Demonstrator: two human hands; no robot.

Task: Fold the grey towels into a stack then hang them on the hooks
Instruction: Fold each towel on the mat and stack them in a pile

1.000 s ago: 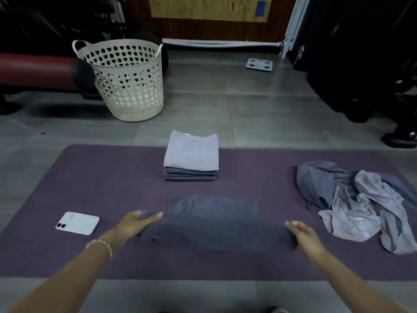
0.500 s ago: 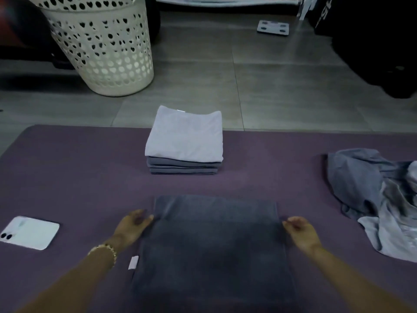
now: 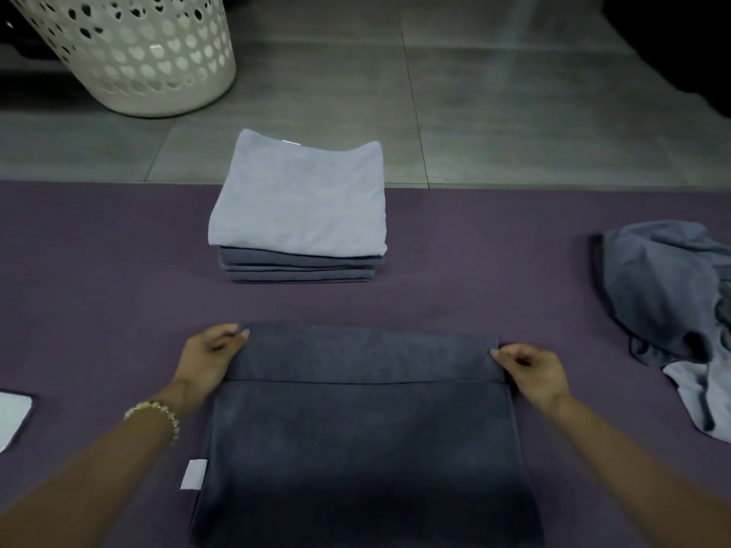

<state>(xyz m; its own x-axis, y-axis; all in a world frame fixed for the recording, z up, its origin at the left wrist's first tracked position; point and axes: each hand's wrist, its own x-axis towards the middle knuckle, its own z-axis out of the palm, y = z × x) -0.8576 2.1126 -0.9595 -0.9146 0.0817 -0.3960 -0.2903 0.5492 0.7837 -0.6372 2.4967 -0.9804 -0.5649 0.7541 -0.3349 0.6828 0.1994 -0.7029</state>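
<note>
Both hands grip the far end of a dark grey towel (image 3: 364, 448) spread flat on a purple mat (image 3: 99, 290) - the left hand (image 3: 211, 355) curls round its far-left corner, the right hand (image 3: 532, 369) pinches the far-right one. A narrow band along that far edge lies folded over the rest. A white tag (image 3: 194, 473) sticks out at the towel's left side, and a bracelet (image 3: 158, 413) sits on the left wrist. Beyond the towel is a stack (image 3: 300, 215) of folded towels, light grey on top, darker ones beneath. A pile (image 3: 668, 294) of loose towels lies at the right - a phone (image 3: 12, 417) at the left edge. A white basket (image 3: 150, 61) stands on the floor (image 3: 514, 132).
</note>
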